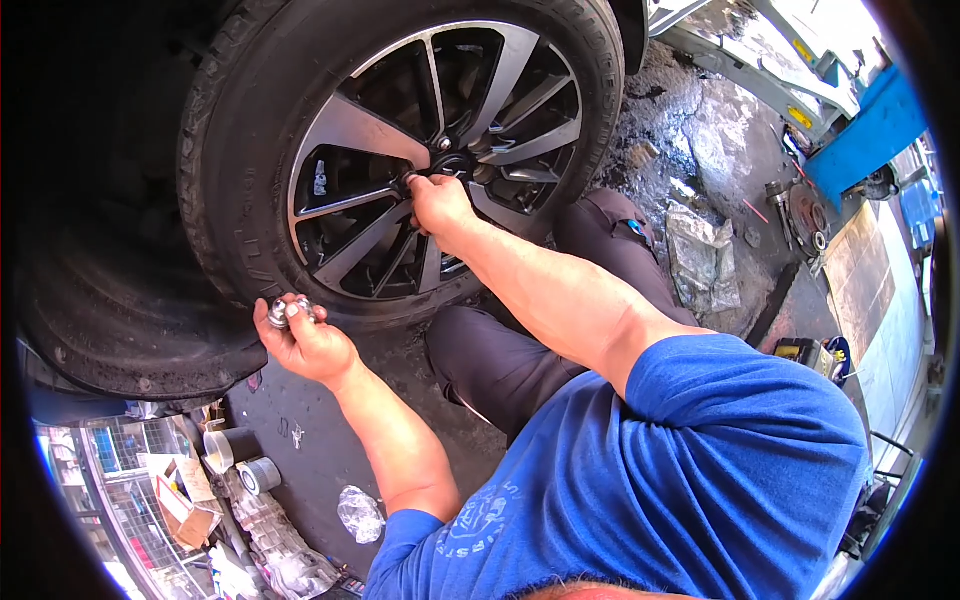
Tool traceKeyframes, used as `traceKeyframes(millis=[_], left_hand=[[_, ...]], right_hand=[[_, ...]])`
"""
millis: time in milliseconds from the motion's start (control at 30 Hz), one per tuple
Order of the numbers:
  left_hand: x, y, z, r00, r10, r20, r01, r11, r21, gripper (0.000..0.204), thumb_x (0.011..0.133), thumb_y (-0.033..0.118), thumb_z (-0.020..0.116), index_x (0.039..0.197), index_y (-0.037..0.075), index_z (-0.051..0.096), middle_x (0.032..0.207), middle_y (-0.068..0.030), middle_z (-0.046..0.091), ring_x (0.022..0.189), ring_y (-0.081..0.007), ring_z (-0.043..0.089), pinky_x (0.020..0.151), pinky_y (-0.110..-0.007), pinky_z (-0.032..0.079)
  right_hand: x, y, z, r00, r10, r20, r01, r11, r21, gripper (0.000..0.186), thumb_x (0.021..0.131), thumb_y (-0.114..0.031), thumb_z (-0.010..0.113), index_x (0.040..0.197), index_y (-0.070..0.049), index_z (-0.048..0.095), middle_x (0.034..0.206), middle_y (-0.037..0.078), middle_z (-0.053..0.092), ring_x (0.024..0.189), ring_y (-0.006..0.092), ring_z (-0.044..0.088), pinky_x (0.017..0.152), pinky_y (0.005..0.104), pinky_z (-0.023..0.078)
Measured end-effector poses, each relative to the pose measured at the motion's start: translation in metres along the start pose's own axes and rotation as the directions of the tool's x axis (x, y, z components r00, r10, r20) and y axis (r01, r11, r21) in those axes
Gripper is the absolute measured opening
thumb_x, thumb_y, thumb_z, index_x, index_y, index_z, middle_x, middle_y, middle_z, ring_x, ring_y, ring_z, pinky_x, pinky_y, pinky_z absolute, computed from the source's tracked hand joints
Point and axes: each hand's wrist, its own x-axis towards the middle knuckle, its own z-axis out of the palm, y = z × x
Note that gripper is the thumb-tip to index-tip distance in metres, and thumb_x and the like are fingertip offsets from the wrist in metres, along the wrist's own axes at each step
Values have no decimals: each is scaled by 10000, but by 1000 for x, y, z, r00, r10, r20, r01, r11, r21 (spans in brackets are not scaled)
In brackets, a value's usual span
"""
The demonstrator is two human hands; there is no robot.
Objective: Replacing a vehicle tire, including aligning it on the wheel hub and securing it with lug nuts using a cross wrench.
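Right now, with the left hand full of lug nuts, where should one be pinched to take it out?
Pinch a lug nut by its shiny domed end, coming from above, on the tyre side. The left hand is cupped palm-up, so fingers and palm close off the other sides; only the tops stand clear. The right hand is at the wheel hub.

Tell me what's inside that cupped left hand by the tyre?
The left hand cups shiny metal lug nuts; two or three show above the fingers. Any lower ones are covered by the palm, so the count is unclear.
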Motion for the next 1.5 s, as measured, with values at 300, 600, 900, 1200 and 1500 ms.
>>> traceKeyframes(millis=[300,600,900,1200,1500], left_hand=[[-22,-2,5,975,-188,120,196,979,-51,378,897,36,554,1271,46,505,938,-72,625,775,-121,596,528,-203,463],[-34,-3,17,810,-508,293,554,827,-97,419,922,51,454,1336,105,473,973,-85,613,795,-167,590,521,-273,469],[-44,-13,30,608,-724,325,777,627,-57,229,964,168,476,1189,158,517,936,-76,621,762,-180,583,527,-299,419],[-45,-23,33,534,-772,344,834,547,-66,240,970,214,541,1201,150,540,926,-60,617,746,-167,591,496,-273,431],[-54,-14,52,379,-859,345,898,431,86,260,956,309,579,1122,120,646,893,1,655,664,-123,567,467,-267,384]], right_hand=[[-2,3,4,965,-216,-150,153,926,-345,319,918,-336,558,880,-26,624,687,63,588,596,194,568,521,367,450],[1,2,-1,969,244,47,-248,955,161,284,891,-290,547,884,-17,622,726,107,624,619,239,613,570,384,484],[2,-4,3,977,214,3,-212,964,158,395,906,-335,423,753,-2,572,643,117,577,536,243,577,477,386,425],[18,9,-2,994,-103,-20,101,992,-73,332,911,-311,541,770,-20,612,562,56,540,486,179,537,427,349,396],[-60,-13,-53,612,-310,728,737,556,-383,411,734,-152,725,1103,-9,614,919,138,663,817,251,659,763,350,531]])
